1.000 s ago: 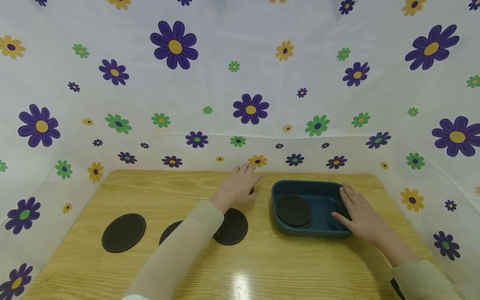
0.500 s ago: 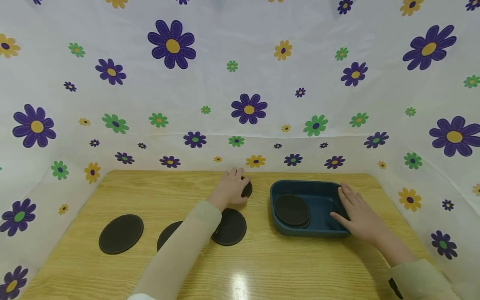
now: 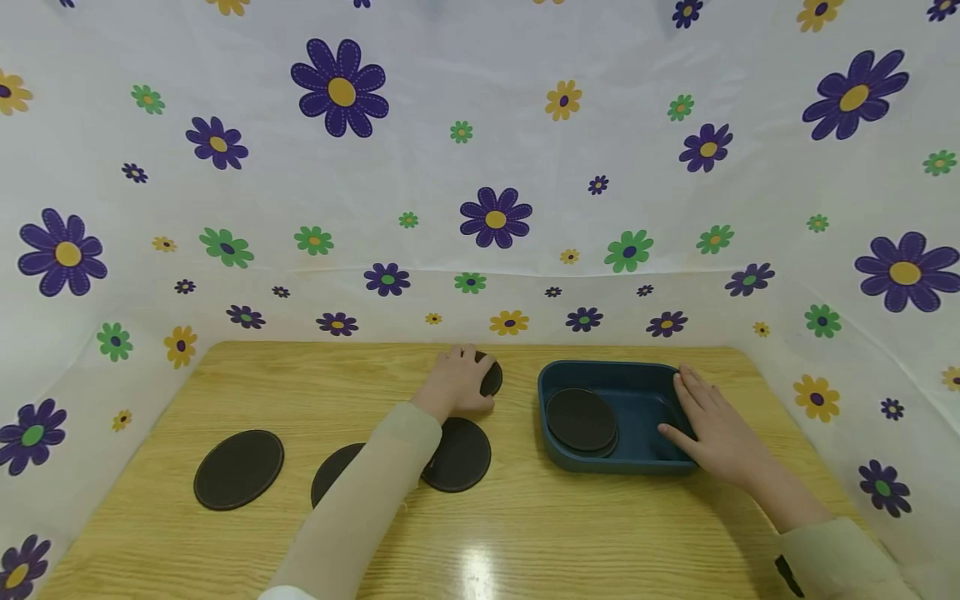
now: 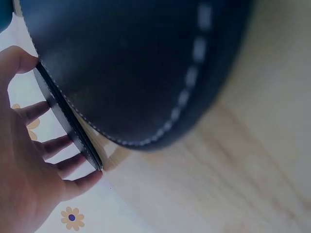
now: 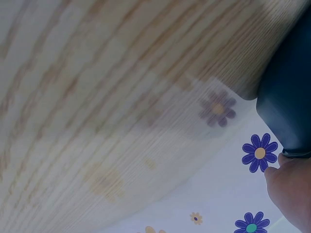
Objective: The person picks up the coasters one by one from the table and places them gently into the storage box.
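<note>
At the back middle of the table, my left hand (image 3: pixel 455 383) spans a round black coaster (image 3: pixel 492 377) with a stitched edge. The left wrist view has the thumb at one side of that coaster (image 4: pixel 73 126) and the fingertips spread along its rim. Just in front lies a second coaster (image 3: pixel 459 457), which fills much of the left wrist view. My right hand (image 3: pixel 718 429) rests on the right end of a dark blue rectangular box (image 3: pixel 622 467), fingers straight at the back corner, thumb over the inside. Stacked coasters (image 3: pixel 581 419) lie in the box's left half.
Farther left on the wooden table (image 3: pixel 570 533) are a coaster (image 3: pixel 238 469) lying flat and another coaster (image 3: pixel 333 475), partly hidden behind my left forearm. A white flower-printed cloth (image 3: pixel 420 167) stands up behind the table and along both sides.
My left hand has shifted left over the back coaster, uncovering more of its right side, and then nearly stopped. My right hand and the box keep their places. The view has turned slightly.
</note>
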`<move>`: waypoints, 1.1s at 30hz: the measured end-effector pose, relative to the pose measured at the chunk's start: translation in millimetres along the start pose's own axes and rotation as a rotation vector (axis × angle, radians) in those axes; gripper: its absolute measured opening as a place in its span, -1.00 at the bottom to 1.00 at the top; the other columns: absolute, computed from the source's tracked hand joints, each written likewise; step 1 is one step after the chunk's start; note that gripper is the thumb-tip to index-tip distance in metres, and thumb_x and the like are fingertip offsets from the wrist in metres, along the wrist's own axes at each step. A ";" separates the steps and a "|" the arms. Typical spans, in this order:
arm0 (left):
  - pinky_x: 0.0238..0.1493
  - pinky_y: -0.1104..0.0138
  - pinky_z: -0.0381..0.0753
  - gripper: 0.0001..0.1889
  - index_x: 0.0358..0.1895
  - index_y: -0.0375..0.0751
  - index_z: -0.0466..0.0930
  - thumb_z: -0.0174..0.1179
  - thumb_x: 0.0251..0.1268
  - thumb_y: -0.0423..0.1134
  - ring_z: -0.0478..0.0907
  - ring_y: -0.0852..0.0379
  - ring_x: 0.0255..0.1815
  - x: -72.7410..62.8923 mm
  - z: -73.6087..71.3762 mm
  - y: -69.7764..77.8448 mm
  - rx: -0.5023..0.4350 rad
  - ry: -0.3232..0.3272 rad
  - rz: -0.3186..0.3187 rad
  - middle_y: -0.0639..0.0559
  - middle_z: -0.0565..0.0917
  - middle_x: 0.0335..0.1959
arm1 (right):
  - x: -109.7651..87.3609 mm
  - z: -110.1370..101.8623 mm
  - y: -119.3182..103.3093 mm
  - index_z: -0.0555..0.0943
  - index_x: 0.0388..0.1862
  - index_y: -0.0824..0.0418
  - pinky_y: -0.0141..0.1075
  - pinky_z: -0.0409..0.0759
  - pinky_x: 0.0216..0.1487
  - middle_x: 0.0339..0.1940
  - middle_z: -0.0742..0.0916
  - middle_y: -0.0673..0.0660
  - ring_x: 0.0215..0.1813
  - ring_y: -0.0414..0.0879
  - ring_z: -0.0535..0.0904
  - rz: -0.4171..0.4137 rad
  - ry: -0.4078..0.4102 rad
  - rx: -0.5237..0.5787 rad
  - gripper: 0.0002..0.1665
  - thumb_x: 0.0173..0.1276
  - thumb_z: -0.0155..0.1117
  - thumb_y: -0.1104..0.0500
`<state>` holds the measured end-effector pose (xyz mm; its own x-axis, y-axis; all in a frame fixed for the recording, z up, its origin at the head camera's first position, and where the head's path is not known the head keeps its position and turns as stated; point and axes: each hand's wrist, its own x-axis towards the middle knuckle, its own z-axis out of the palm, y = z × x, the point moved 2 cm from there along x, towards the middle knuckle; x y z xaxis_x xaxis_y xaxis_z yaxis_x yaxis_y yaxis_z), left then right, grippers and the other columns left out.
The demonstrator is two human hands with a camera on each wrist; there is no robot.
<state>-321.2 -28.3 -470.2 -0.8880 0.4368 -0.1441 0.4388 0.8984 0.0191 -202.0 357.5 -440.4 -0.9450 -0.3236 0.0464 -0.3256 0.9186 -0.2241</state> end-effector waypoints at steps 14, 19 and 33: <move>0.45 -0.21 0.43 -0.12 0.65 0.05 0.29 0.26 0.33 0.31 0.34 -0.34 0.55 0.5 -1.6 -1.3 -0.003 0.005 0.001 -0.30 0.37 0.55 | -0.7 -2.1 -2.9 -0.03 0.69 0.57 0.18 -0.24 0.76 0.73 0.05 0.54 0.77 0.41 -0.13 0.002 -0.005 0.005 0.10 0.62 0.16 -0.19; 0.45 -0.23 0.43 -0.11 0.64 0.01 0.30 0.28 0.31 0.31 0.33 -0.34 0.54 -1.9 -2.9 -3.8 0.010 0.016 0.014 -0.31 0.37 0.54 | -0.7 -2.0 -3.6 -0.02 0.68 0.57 0.20 -0.22 0.76 0.73 0.06 0.54 0.76 0.42 -0.11 0.002 -0.002 -0.002 0.10 0.62 0.17 -0.18; 0.42 -0.16 0.44 -0.11 0.62 0.09 0.32 0.33 0.23 0.27 0.35 -0.25 0.49 -6.4 -30.0 4.6 0.026 0.123 0.111 -0.25 0.37 0.54 | -0.7 -1.4 -3.9 -0.01 0.67 0.60 0.15 -0.29 0.77 0.72 0.05 0.56 0.76 0.43 -0.10 -0.010 0.014 0.013 0.09 0.62 0.17 -0.17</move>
<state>-317.7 -25.5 -439.5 -0.8430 0.5375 -0.0201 0.5375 0.8432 0.0028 -200.1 354.5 -438.2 -0.9421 -0.3295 0.0623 -0.3347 0.9122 -0.2365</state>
